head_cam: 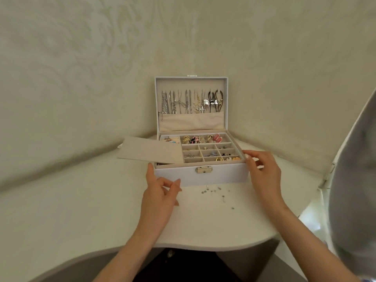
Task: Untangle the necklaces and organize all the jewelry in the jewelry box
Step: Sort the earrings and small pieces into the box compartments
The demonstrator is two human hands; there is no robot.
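Observation:
A white jewelry box [175,176] stands open on a corner table. Several necklaces [191,101] hang inside its raised lid [191,123]. The top tray [211,148] holds rings and earrings in small compartments. A beige flat cover [150,149] lies askew over the tray's left part, jutting out to the left. My left hand [160,192] is at the box's front left corner, thumb up against the corner, fingers loosely curled, holding nothing. My right hand [262,174] is at the box's front right corner, fingers spread and touching the tray's edge.
Several small silver studs and earring backs [217,193] lie scattered on the white table [81,200] just in front of the box. Patterned walls meet behind the box. A grey fabric shape [354,180] fills the right edge.

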